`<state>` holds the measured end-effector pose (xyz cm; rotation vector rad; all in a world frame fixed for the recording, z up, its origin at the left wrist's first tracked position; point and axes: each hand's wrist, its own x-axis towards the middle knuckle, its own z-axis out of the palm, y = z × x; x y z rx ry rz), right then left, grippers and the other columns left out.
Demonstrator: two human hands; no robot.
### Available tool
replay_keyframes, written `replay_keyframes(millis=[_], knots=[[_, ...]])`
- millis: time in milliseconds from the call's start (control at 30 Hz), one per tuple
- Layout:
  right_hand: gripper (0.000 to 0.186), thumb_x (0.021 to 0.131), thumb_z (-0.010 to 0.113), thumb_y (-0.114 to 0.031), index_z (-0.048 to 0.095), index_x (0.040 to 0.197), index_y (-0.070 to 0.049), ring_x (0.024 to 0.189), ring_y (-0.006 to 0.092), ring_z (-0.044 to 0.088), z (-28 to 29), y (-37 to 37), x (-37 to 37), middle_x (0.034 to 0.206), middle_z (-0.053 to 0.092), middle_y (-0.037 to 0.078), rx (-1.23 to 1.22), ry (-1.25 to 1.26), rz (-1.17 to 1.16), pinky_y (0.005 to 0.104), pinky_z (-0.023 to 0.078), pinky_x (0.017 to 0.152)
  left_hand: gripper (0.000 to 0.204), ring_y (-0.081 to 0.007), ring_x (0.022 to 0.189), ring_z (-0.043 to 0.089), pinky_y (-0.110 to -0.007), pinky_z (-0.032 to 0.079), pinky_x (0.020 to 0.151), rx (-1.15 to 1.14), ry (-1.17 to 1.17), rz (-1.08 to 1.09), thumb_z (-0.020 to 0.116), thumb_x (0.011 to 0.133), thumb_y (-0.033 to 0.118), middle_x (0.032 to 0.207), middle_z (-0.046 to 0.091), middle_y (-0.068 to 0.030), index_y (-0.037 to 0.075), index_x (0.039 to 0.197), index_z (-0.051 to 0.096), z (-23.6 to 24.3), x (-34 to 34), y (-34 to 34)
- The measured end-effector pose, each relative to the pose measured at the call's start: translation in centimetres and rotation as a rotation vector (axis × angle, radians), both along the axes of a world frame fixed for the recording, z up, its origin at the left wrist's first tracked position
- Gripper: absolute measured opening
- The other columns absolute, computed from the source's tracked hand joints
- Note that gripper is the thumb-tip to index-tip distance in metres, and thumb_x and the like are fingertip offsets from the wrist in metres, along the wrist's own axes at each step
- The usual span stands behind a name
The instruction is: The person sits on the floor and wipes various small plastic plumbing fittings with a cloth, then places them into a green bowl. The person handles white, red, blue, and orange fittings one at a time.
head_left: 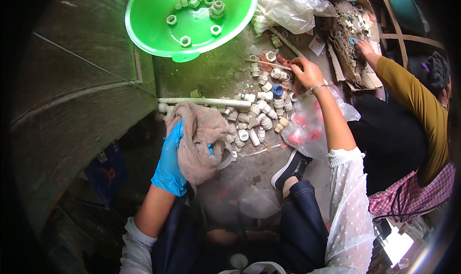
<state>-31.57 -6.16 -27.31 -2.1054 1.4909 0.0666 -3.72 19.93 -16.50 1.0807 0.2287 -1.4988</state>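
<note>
My left hand (170,161), in a blue glove, grips a crumpled pinkish-grey rag (197,139); anything inside the cloth is hidden. My bare right hand (307,74) is closed on a thin wooden stick (269,62), with red fittings (283,61) just beyond it. Below and left of that hand, a pile of white, beige and blue plastic pipe fittings (259,115) spreads over the concrete floor. A white pipe (201,102) lies across the pile behind the rag.
A green basin (144,14) holds several white fittings at the top. White sacking (293,9) and a pink-spotted plastic bag (312,125) lie nearby. At right, a co-worker (408,101) reaches to small parts on cardboard (362,77). A dark wall (67,91) bounds the left.
</note>
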Motion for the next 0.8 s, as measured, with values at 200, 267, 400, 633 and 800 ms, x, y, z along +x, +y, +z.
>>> replay_keyframes(millis=[200,267,400,633,800], knots=[[0.038,0.071,0.066,-0.038,0.068,0.087,-0.004,0.078,0.0256,0.064,0.0,-1.2,-0.7,0.081,0.066,0.014,0.209,0.041,-0.117,0.034,0.049,0.073,0.044,-0.0217,0.12,0.044,-0.035,0.034,0.103,-0.019,0.052,-0.019,0.04,0.096,0.026,0.132,0.042,-0.0074,0.008,0.135,0.033,0.4,-0.5,-0.4],[0.035,0.073,0.066,-0.036,0.068,0.085,-0.003,0.07,0.0233,0.064,0.4,-1.1,-0.4,0.074,0.066,0.013,0.217,-0.011,-0.173,0.0326,0.049,0.067,0.044,-0.0218,0.12,0.044,-0.035,0.034,0.103,-0.04,-0.01,-0.063,0.04,0.096,0.026,0.132,0.042,-0.0074,0.009,0.135,0.033,-0.1,-0.1,0.1],[0.023,0.077,0.065,-0.025,0.067,0.082,-0.002,0.041,0.0125,0.058,1.6,-0.1,1.2,0.06,0.064,0.008,0.387,-0.17,-0.433,0.0268,0.047,0.047,0.045,-0.022,0.121,0.043,-0.035,0.034,0.104,-0.046,-0.096,-0.075,0.039,0.096,0.027,0.132,0.042,-0.0074,0.009,0.136,0.032,-0.4,0.1,0.3],[0.031,0.071,0.063,-0.037,0.069,0.086,-0.01,0.079,0.0284,0.064,-0.8,0.7,1.4,0.081,0.066,0.015,-0.03,0.258,-0.045,0.0372,0.049,0.072,0.045,-0.0215,0.121,0.043,-0.034,0.035,0.103,-0.023,0.054,-0.036,0.04,0.095,0.027,0.132,0.042,-0.0071,0.009,0.136,0.033,0.9,-0.3,-0.4],[0.026,0.077,0.058,-0.033,0.066,0.085,-0.01,0.075,0.0263,0.061,1.6,2.0,2.1,0.081,0.064,0.012,0.08,-0.034,-0.252,0.0354,0.048,0.066,0.044,-0.0208,0.121,0.042,-0.033,0.034,0.103,-0.018,-0.068,-0.008,0.04,0.096,0.027,0.133,0.041,-0.0067,0.009,0.136,0.032,0.7,-0.2,-0.3]])
